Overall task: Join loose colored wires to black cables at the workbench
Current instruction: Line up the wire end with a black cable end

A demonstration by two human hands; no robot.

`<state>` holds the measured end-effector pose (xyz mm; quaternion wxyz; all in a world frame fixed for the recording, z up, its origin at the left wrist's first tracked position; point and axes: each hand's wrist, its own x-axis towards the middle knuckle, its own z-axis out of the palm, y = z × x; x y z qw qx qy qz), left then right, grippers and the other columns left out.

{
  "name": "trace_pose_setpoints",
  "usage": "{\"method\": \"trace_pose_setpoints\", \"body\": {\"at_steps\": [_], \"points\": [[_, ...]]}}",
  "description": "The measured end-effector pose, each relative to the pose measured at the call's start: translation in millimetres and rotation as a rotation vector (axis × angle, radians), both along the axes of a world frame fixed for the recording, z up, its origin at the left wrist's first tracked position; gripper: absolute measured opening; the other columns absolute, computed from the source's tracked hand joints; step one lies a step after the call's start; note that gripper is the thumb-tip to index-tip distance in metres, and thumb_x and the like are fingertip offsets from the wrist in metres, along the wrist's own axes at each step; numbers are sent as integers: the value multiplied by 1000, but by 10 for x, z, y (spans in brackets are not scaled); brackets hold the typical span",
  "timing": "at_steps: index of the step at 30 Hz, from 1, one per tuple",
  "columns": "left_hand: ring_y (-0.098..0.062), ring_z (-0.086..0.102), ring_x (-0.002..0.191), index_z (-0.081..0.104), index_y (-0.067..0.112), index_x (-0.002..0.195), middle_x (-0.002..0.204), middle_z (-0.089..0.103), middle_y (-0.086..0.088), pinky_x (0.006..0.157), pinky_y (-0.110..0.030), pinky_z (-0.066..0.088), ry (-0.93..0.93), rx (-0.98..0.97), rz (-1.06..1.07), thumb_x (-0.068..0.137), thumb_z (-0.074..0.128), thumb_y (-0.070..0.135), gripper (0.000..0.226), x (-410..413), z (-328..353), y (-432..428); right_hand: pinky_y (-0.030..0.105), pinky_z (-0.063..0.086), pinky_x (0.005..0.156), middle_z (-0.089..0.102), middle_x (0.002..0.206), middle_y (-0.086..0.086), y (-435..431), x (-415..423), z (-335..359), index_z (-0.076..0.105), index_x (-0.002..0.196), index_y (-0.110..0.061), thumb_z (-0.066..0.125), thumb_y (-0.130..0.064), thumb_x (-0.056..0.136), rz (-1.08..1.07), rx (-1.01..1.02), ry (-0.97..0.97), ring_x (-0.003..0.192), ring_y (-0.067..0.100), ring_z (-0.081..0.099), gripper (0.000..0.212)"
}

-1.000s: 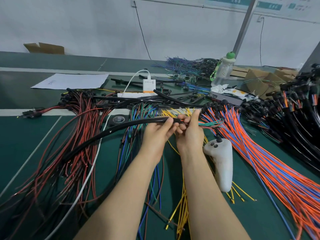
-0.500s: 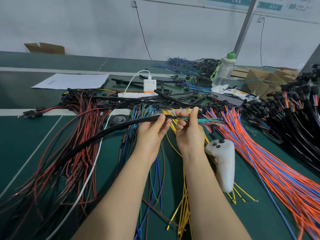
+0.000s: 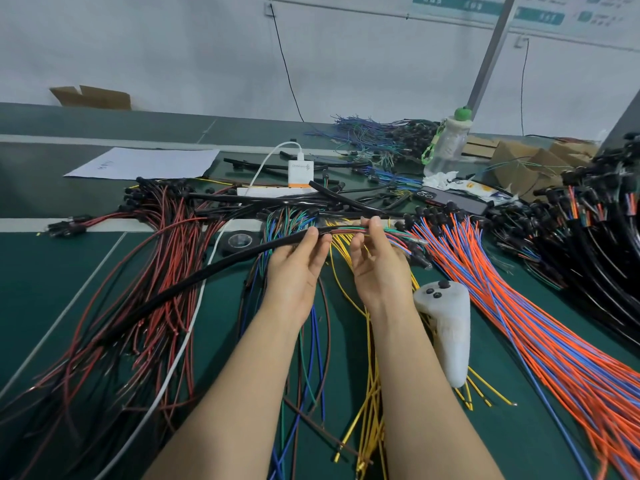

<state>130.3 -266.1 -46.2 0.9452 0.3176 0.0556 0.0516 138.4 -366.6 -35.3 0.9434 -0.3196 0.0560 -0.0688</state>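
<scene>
My left hand [image 3: 298,268] pinches the end of a long black cable [image 3: 194,282] that sags down to the left across the bench. A small bundle of green, red and blue wires [image 3: 398,237] comes out of that cable end and runs to the right. My right hand [image 3: 375,265] pinches this bundle between thumb and forefinger, a short way from the cable's mouth, with its other fingers loosely spread. Both hands are held just above the green bench [image 3: 52,271]. Loose yellow wires [image 3: 372,403] lie under my right forearm.
Red and black wires [image 3: 152,299] cover the left. Orange and blue wires [image 3: 540,327] fan out on the right, beside black cables [image 3: 609,258]. A white controller [image 3: 450,334] lies by my right wrist. A tape roll [image 3: 240,241], charger [image 3: 300,173], bottle [image 3: 446,147] and paper [image 3: 145,162] sit behind.
My hands have moved apart. The right hand has slid rightward along the colored wires, so more of the bundle shows beyond the cable end. My left hand keeps its hold on the cable.
</scene>
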Motion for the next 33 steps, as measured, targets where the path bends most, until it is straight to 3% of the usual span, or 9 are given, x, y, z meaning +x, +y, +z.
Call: {"method": "trace_pose_setpoints", "body": {"at_steps": [5,8,12,16,19,27,30,33], "points": [[-7,68,70,61,1,88,84,67,-7,69,-14,53,-84,106,-13,94,52,2,10,-9,12,-61,12,49,51,63,59,0,88,-17,-6,64,86,-3,55,-13,96,76,-156,-37,49,4,59,17],[-7,69,68,60,2,84,78,68,-4,66,-13,53,-53,79,21,93,53,1,11,-21,30,-57,12,44,47,60,66,-1,111,-24,1,67,86,-6,57,-16,95,108,-216,9,47,3,49,17],[-8,70,70,59,1,86,82,66,-6,65,-13,53,-15,-30,36,91,56,0,6,-21,41,-17,9,50,54,58,96,4,95,-37,38,68,101,-8,60,-26,93,140,82,67,52,3,51,22],[-8,69,71,61,6,90,79,66,-1,65,-13,53,-37,-43,19,91,55,0,8,-12,25,-19,11,52,54,61,85,6,112,-41,24,68,97,-7,58,-24,94,92,260,54,52,5,55,20],[-7,69,72,62,6,89,77,68,0,66,-13,53,-41,-27,0,91,56,2,8,-2,12,-14,12,51,51,66,80,3,93,-43,24,67,89,-3,60,-19,93,49,187,84,50,5,56,18],[-11,68,73,63,1,90,79,70,-5,70,-15,54,-66,122,-43,92,55,3,9,2,-29,-82,11,50,48,62,80,9,131,-42,12,65,93,1,57,-14,95,64,-5,98,46,5,57,17],[-9,69,71,62,-1,91,81,68,-6,68,-15,54,-32,38,-35,91,57,2,7,10,-12,-45,12,52,53,61,89,10,133,-62,13,65,99,-2,60,-21,93,122,139,103,61,9,55,20],[-9,69,68,62,-2,86,79,67,-6,64,-14,54,14,-87,5,90,57,0,7,26,6,-4,14,53,52,56,87,7,113,-55,-10,60,90,-10,63,-23,90,116,398,56,64,10,50,14]]}}
